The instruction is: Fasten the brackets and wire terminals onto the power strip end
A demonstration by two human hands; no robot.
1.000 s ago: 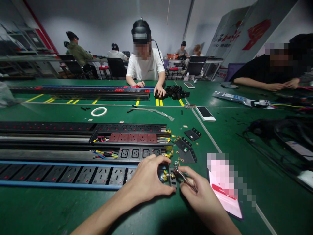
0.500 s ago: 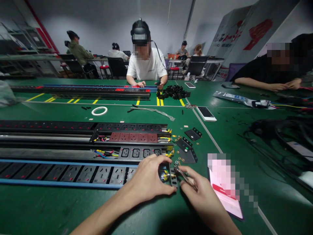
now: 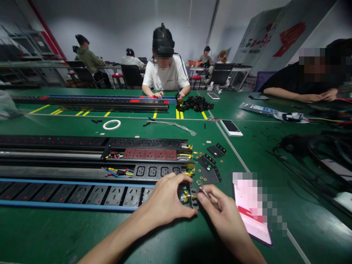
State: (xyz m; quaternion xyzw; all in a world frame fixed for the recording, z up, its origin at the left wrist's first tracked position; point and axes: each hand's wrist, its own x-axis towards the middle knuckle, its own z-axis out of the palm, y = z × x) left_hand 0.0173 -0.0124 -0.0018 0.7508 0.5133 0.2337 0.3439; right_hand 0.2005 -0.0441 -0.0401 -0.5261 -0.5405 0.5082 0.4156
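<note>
My left hand (image 3: 167, 200) grips a small dark end bracket (image 3: 194, 203) between thumb and fingers, at the right end of a blue-edged power strip (image 3: 110, 196). Yellow-green wires (image 3: 186, 196) and a brass-coloured stud show inside the curve of that hand. Just right of the bracket, my right hand (image 3: 220, 209) is closed around a small silver metal tool (image 3: 210, 196), its fingers touching or very near the stud. Fingers cover part of the tool, so its exact kind is unclear.
More power strips (image 3: 150, 155) with loose wire ends lie behind. Black metal plates (image 3: 210, 168) and small brass rings are scattered nearby. A pink-screened phone (image 3: 253, 212) lies to the right, a white phone (image 3: 231, 128) farther back. A co-worker (image 3: 166, 73) sits opposite; black cables (image 3: 310, 157) are heaped right.
My right hand has shifted slightly and its fingers have closed nearer the stud, covering more of the tool. My left hand stays put. The co-worker opposite has turned their head.
</note>
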